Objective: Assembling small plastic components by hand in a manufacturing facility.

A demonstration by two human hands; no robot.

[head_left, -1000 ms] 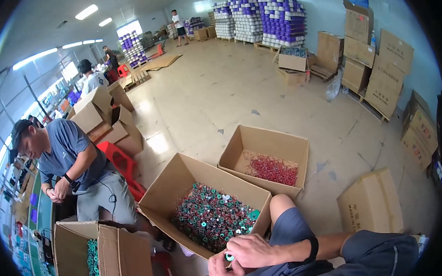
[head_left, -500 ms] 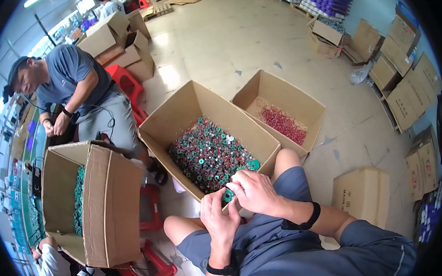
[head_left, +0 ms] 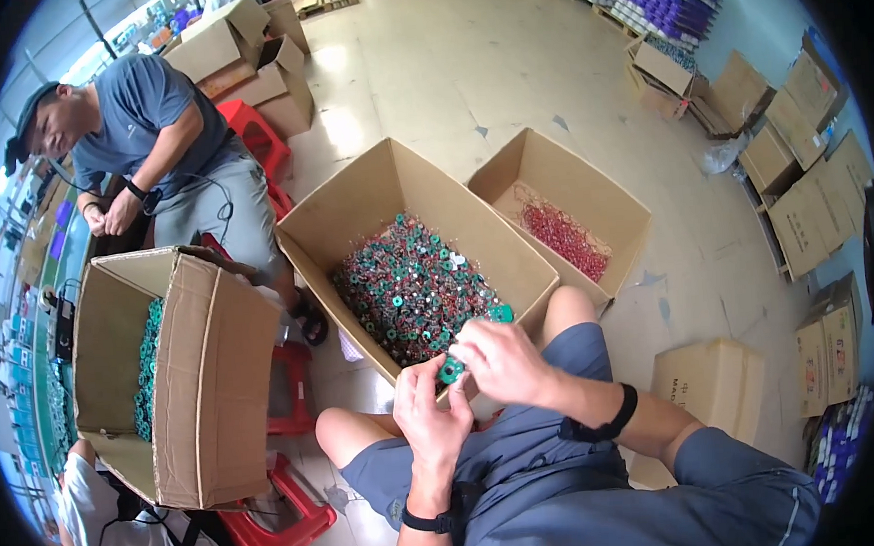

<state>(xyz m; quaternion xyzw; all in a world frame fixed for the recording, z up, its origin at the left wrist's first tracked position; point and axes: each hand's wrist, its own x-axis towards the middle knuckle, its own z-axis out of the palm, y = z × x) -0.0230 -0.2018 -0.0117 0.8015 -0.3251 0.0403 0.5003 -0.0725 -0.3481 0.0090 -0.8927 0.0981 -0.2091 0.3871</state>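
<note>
While the left hand (head_left: 431,420) holds a small green part (head_left: 451,370) out at its fingertips, the right hand (head_left: 506,361) meets it from the right, fingers bent close to the part's edge. The left grip pinches the part between thumb and fingers; whether the right grip is pressed together on anything, I cannot tell, as its fingertips are partly hidden. The green part is at the near edge of a large open carton (head_left: 354,200), in front of the seated person's bare knees. Each wrist wears a black band (head_left: 428,522).

Inside the large carton lies a heap of mixed components (head_left: 408,284), green, dark and reddish. A bigger green piece (head_left: 500,313) shows at the right end of this heap, just beyond the right hand. Far and to the right, just beside the large carton, a smaller open carton (head_left: 496,176) contains red wire-like pieces (head_left: 566,241). To the left, a tall carton (head_left: 211,384) holds green rings (head_left: 149,372), and red stools (head_left: 291,394) stand near it. Beyond that carton sits a co-worker (head_left: 153,130) in a cap and T-shirt, hands together. On the right, a flattish carton (head_left: 705,383) rests on the floor (head_left: 416,66).
</note>
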